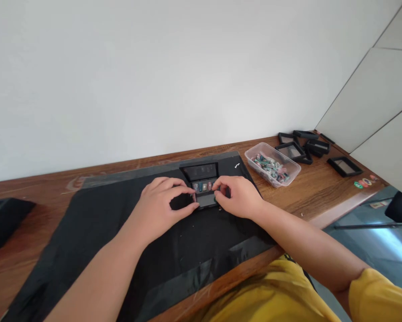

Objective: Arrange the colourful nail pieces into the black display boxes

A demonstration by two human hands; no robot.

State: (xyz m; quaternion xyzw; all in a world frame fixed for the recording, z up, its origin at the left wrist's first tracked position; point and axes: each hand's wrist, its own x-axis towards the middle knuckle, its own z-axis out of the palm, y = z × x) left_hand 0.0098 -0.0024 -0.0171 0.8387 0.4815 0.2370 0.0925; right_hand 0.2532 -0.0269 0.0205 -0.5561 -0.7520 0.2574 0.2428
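Observation:
A small black hinged case [205, 199] lies in front of me with its lid [201, 171] raised toward the wall. Inside, along the back, sits a row of several small coloured pieces [205, 187] that look like press-on nails. My left hand [165, 201] grips the case's left side between thumb and fingers, and a bit of pink shows beside the fingertips. At the right side, my right hand [237, 194] has its fingers curled together over the case edge. A small green piece [216, 195] shows at its fingertips; its exact shape is hidden.
A black mat [103, 223] covers part of the wooden table [308, 192]. Right of it stands a clear plastic tub [296, 172] of small coloured pieces. Several black frame-like cases [290, 151] lie farther right, near round stickers [363, 183]. A black object [9, 219] lies at far left.

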